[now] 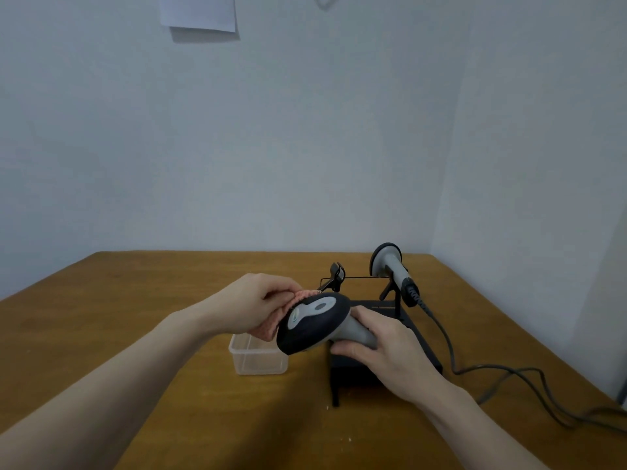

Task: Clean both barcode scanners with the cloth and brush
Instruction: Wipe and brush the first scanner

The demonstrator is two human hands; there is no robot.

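Observation:
My right hand [390,351] grips the grey handle of a black-and-grey barcode scanner [312,323] and holds it above the table, head to the left. My left hand [251,303] pinches a pink cloth [271,320] and holds it against the far left side of the scanner's head; most of the cloth is hidden behind the head. A second grey scanner [390,266] rests on the far right arm of a black wire stand [400,310]. No brush is visible.
A clear plastic tub [254,357] sits on the wooden table [135,317] below the held scanner. Grey cables [492,378] trail from the second scanner across the right side of the table. Walls close off the back and right.

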